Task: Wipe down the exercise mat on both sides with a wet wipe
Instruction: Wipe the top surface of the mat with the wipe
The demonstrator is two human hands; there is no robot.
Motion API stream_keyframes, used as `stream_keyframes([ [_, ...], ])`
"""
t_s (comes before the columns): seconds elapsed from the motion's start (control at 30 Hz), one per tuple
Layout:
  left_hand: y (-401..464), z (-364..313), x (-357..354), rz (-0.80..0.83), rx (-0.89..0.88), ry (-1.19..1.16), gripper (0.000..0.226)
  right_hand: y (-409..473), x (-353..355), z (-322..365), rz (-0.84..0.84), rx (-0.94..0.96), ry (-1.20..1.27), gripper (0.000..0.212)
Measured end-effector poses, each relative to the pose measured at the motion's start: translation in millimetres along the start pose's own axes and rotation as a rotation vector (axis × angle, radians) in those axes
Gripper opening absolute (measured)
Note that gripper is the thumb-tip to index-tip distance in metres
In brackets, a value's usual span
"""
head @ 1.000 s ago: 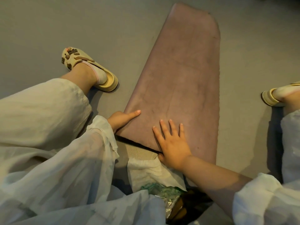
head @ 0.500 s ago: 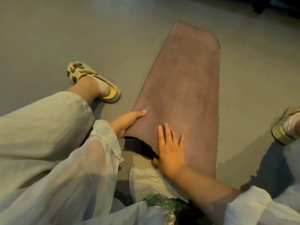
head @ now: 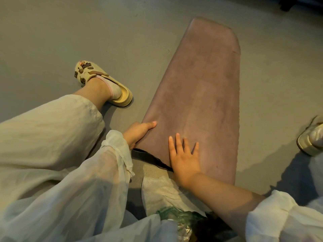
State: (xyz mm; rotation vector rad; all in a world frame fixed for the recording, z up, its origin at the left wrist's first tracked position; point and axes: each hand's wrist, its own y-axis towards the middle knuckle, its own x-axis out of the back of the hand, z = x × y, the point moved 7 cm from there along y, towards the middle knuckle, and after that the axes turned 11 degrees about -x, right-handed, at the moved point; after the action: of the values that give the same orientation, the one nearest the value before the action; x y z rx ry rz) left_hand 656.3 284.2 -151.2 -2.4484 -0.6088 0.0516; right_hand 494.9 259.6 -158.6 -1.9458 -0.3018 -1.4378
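From the head camera I see the mat (head: 197, 105) lying on the grey floor (head: 70, 32), a long dusty-pink strip. Its long axis runs from the near end at about 6 o'clock away toward 12, leaning a little to 1 o'clock, with the rounded far end pointing away from me. The near left corner is raised off the floor, and a dark underside shows along that lifted edge.

My left hand (head: 138, 133) has its grip on that raised corner, at the mat's left edge: the thumb lies on top of the pink surface and the fingers are curled underneath, out of sight. My right hand (head: 184, 158) is wide open, fingers straight and spread, palm flat on the mat near its near end, just to the 3 o'clock side of the left hand. It holds nothing.

A pale, crumpled wipe (head: 159, 191) lies on the floor just beyond the mat's near edge, toward 6 o'clock, beside my right wrist. Below it a green, shiny packet (head: 176, 215) is partly covered by my sleeve and forearm; I cannot make out what it is.

A beige sandal (head: 103, 84) on my left foot sits at 9 o'clock of the mat, apart from it. At 3 o'clock a second shoe (head: 312, 137) is cut off by the frame edge. The mat's near right corner is hidden behind my right forearm.
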Motion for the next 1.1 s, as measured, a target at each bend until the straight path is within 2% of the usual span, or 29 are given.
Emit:
stream_keyframes([
  [0.23,5,0,6,-0.100,-0.139,0.425,0.072,1,-3,5,-0.029,0.009,-0.062,0.098],
  [0.3,-1,-10,6,-0.167,-0.316,0.627,0.080,1,-3,4,-0.030,0.043,-0.090,0.091],
  [0.37,-13,-32,-3,-0.216,-0.648,1.011,0.082,1,2,6,-0.036,0.074,-0.093,0.084],
  [0.4,-21,-39,-13,-0.168,-0.830,1.167,0.080,0,5,7,-0.043,0.093,-0.090,0.080],
  [0.47,-38,-41,-36,0.059,-1.130,1.358,0.075,-2,10,9,-0.062,0.153,-0.065,0.069],
  [0.53,-55,-24,-52,0.249,-1.315,1.536,0.080,-5,13,7,-0.073,0.239,-0.046,0.059],
  [0.6,-53,4,-56,0.367,-1.221,1.788,0.091,-5,16,0,-0.087,0.306,-0.027,0.059],
  [0.63,-49,13,-56,0.367,-1.158,1.865,0.091,-3,20,-5,-0.088,0.310,0.007,0.058],
  [0.7,-47,15,-57,0.280,-1.140,1.895,0.082,2,29,-15,-0.077,0.298,0.100,0.053],
  [0.77,-48,8,-61,0.257,-1.202,1.847,0.074,3,33,-18,-0.077,0.303,0.152,0.049],
  [0.87,-47,8,-61,0.277,-1.260,1.751,0.080,-4,27,-16,-0.094,0.313,0.085,0.047],
  [0.97,-53,9,-57,0.275,-1.358,1.770,0.085,-8,23,-18,-0.131,0.299,0.037,0.050],
  [1.03,-66,11,-58,0.375,-1.519,1.730,0.071,-7,22,-19,-0.143,0.270,0.027,0.055],
  [1.1,-80,18,-62,0.549,-1.640,1.667,0.047,-5,21,-17,-0.149,0.237,0.009,0.061],
])
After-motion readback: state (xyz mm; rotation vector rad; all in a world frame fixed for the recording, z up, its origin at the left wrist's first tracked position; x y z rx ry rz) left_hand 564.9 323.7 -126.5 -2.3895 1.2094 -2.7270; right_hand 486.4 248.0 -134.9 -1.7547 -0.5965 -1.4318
